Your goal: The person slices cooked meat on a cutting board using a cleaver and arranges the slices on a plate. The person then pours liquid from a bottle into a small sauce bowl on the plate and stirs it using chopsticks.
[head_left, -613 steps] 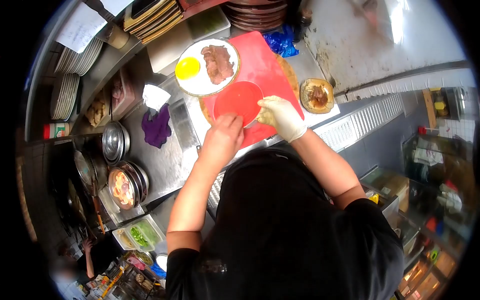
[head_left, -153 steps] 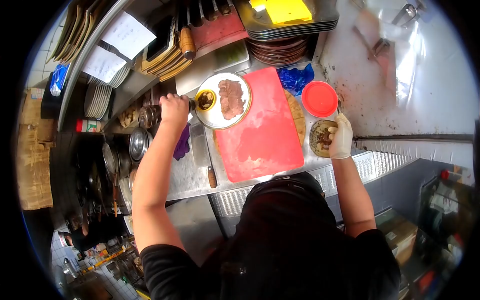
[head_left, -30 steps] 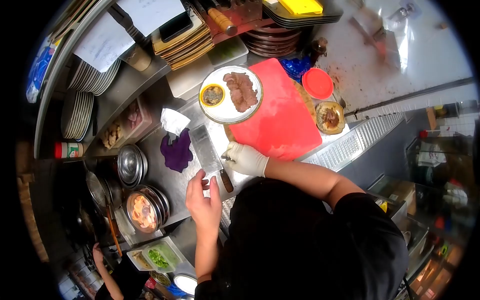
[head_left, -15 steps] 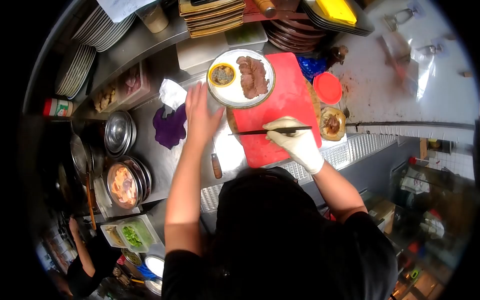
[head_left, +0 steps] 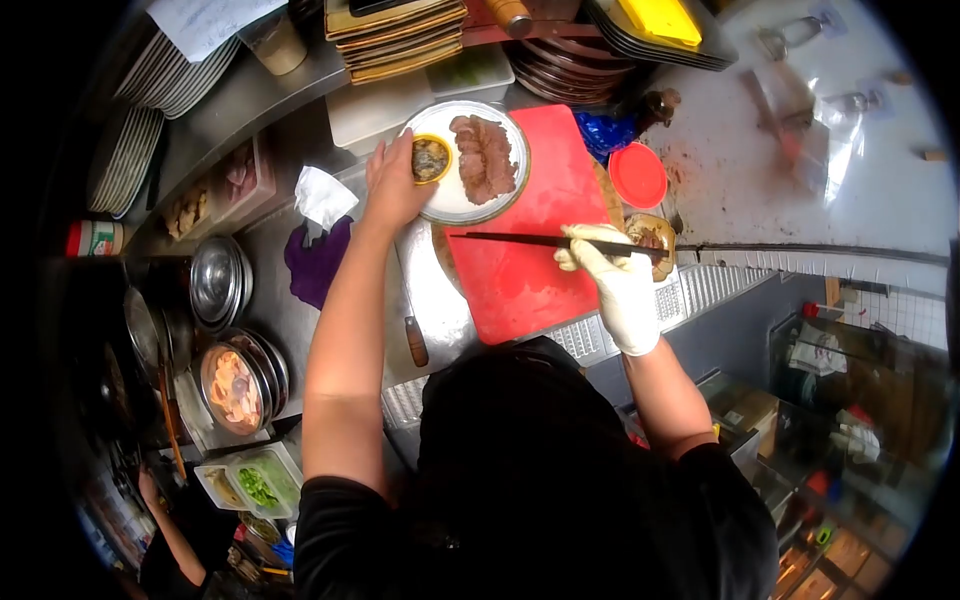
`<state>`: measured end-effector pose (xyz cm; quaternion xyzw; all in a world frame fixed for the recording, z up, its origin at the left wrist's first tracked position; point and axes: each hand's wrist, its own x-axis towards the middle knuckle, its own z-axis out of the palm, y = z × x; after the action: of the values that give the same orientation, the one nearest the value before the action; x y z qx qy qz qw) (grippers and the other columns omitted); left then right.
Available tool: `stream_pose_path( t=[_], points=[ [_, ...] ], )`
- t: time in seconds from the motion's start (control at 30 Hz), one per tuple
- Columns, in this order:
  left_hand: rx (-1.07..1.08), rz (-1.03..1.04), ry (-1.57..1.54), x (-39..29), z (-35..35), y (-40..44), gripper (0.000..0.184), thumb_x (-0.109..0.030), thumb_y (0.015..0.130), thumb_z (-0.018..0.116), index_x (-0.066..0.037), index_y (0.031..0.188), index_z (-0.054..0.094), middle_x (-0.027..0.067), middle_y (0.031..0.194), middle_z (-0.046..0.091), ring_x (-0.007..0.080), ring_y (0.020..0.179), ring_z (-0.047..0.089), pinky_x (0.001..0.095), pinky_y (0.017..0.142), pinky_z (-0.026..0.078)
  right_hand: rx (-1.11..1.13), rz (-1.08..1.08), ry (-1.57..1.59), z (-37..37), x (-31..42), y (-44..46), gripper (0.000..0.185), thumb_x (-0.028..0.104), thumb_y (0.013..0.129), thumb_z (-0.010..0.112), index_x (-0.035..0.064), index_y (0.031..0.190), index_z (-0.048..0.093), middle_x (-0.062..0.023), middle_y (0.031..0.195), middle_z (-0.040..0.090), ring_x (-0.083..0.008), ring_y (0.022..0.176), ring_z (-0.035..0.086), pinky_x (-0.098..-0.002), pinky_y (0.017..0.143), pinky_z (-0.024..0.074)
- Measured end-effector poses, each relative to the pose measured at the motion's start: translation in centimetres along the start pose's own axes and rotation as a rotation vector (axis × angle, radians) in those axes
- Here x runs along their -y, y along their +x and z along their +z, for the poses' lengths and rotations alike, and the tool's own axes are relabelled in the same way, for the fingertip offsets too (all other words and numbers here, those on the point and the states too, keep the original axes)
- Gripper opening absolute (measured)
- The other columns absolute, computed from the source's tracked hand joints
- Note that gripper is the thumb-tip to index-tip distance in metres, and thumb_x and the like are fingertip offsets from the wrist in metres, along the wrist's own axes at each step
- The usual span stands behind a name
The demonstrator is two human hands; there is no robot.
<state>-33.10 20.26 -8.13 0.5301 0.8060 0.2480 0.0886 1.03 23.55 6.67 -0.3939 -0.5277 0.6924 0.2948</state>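
My bare left hand (head_left: 395, 185) is at the left edge of a round white plate (head_left: 507, 190), its fingers curled over the rim beside a small yellow-rimmed dish (head_left: 431, 159) of dark, chunky food. The hand covers part of the rim and of that dish. Sliced brown meat (head_left: 484, 160) lies in a row on the plate's right side. In my gloved right hand (head_left: 622, 285) is a pair of dark chopsticks (head_left: 530, 239), pointing left above the red cutting board (head_left: 545, 275). The plate overlaps the board's upper left corner.
A wooden-handled tool (head_left: 416, 342) lies left of the board, and a purple cloth (head_left: 318, 262) further left. A red lid (head_left: 638, 176) and a small food dish (head_left: 655, 240) sit at the right. Stacked metal bowls (head_left: 218, 284) stand left. Another person's arm (head_left: 172, 525) shows lower left.
My left hand has come up and in against the plate's left rim by the small dish. My right hand has shifted right and turned more upright, still holding the chopsticks. The view has shifted slightly.
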Motion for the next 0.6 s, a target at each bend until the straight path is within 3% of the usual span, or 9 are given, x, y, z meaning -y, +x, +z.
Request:
stream_pose_path(
  t=[0.27,0.43,0.53,0.6],
  points=[
    [-0.333,-0.062,-0.161,0.9,-2.0,-4.4,0.086,-0.020,0.082,0.083,0.003,0.154,0.041,0.0316,0.154,0.046,0.0513,0.149,0.035,0.0542,0.125,0.028,-0.026,-0.123,-0.036,4.2,0.0,6.4,0.025,0.005,0.102,0.066,-0.0055,0.124,0.069,-0.0111,0.103,0.073,-0.0154,0.093,0.071,-0.0280,0.087,0.0566],
    [-0.379,-0.229,-0.219,0.5,-3.1,-10.3,0.074,-0.013,0.088,0.075,0.006,0.152,0.043,0.0306,0.153,0.047,0.0481,0.149,0.036,0.0513,0.124,0.030,-0.037,-0.259,-0.134,6.1,-0.3,9.7,0.020,0.003,0.097,0.071,0.0005,0.115,0.078,-0.0031,0.103,0.067,-0.0119,0.090,0.065,-0.0262,0.081,0.0529],
    [-0.343,-0.237,-0.215,0.5,-2.4,-13.1,0.071,-0.011,0.088,0.074,0.005,0.151,0.044,0.0304,0.153,0.048,0.0477,0.149,0.037,0.0513,0.124,0.030,-0.006,-0.304,-0.255,6.9,-1.3,11.9,0.021,0.003,0.095,0.072,0.0010,0.115,0.078,-0.0039,0.103,0.067,-0.0121,0.090,0.066,-0.0264,0.080,0.0536],
    [-0.348,-0.250,-0.229,0.1,-2.0,-14.3,0.067,-0.009,0.090,0.073,0.003,0.150,0.047,0.0291,0.153,0.049,0.0455,0.149,0.039,0.0493,0.124,0.032,0.016,-0.283,-0.340,7.4,-1.6,12.5,0.021,0.006,0.098,0.072,0.0012,0.117,0.078,-0.0023,0.110,0.069,-0.0128,0.098,0.066,-0.0266,0.086,0.0524]
  ],
)
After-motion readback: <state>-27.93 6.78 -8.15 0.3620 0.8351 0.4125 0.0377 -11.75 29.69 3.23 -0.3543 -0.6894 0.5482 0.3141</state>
